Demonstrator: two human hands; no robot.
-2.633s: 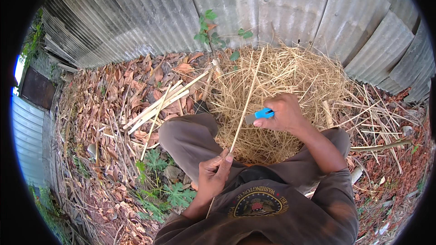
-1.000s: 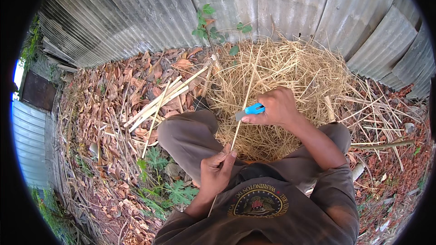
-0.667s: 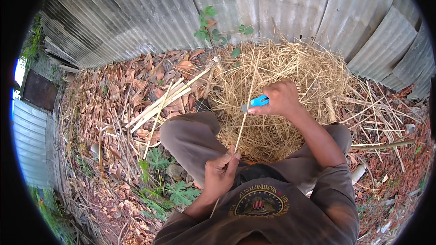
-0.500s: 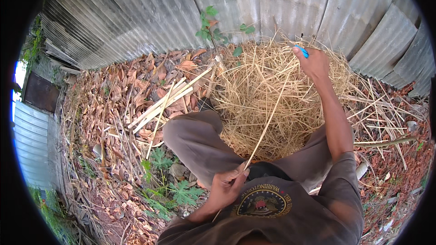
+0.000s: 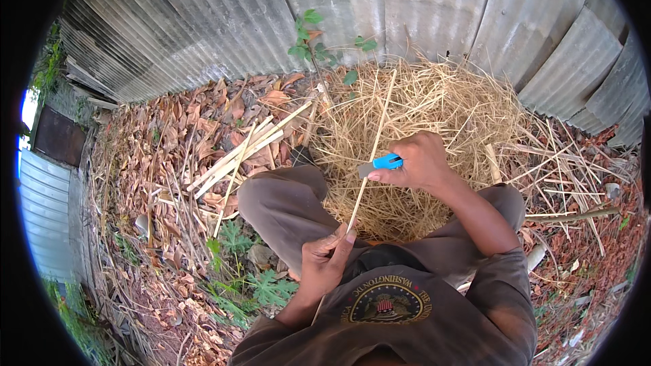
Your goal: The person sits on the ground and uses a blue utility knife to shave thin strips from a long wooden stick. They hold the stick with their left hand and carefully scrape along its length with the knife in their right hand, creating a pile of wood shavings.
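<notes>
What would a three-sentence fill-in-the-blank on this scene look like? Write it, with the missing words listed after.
1. The right hand holds a knife with a ____ handle.
2. The left hand grips the lower end of a thin pale ____.
3. Behind the straw pile stands a corrugated ____ wall.

Missing words: blue; stick; metal

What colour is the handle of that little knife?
Bright blue, on the knife in the right hand; the head view shows it.

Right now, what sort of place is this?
Probably an outdoor yard or back lot. A corrugated metal fence curves around bare ground littered with dry leaves, and a heap of pale straw lies before the seated person, with green weeds growing nearby.
</notes>
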